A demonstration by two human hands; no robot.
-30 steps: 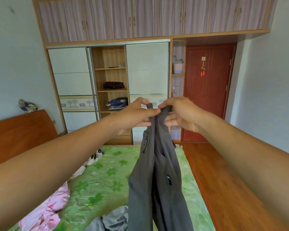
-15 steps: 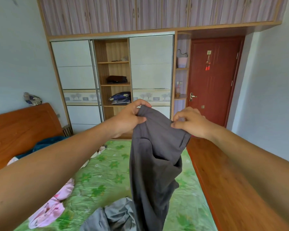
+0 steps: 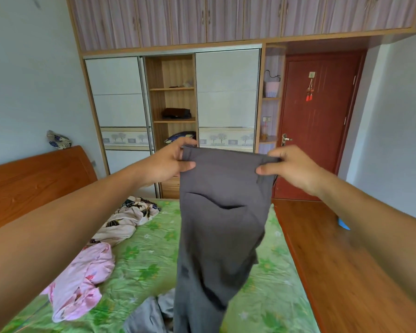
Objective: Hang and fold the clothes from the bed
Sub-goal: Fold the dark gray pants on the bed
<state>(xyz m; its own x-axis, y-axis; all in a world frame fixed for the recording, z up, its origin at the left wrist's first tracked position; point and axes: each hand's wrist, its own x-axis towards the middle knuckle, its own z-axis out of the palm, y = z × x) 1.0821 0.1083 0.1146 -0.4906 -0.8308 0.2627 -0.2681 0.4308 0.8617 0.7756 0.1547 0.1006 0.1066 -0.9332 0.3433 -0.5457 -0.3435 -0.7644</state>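
Observation:
Dark grey trousers (image 3: 220,227) hang in the air over the bed (image 3: 144,267), held up by the waistband. My left hand (image 3: 171,162) pinches the waistband's left end. My right hand (image 3: 289,168) pinches its right end, so the band is stretched flat between them. The legs drop down to the bottom of the view. A back pocket slit shows below the band. On the green sheet lie a pink garment (image 3: 82,280), a cream patterned garment (image 3: 125,219) and a light grey garment (image 3: 151,316).
A wardrobe (image 3: 226,99) with open wooden shelves (image 3: 173,104) stands past the foot of the bed. A red door (image 3: 317,121) is at the right. A wooden headboard (image 3: 34,179) is at the left, wooden floor (image 3: 341,272) at the right.
My hands have moved apart along the waistband, spreading the bunched trousers out flat. The view has tilted down, showing more of the bed.

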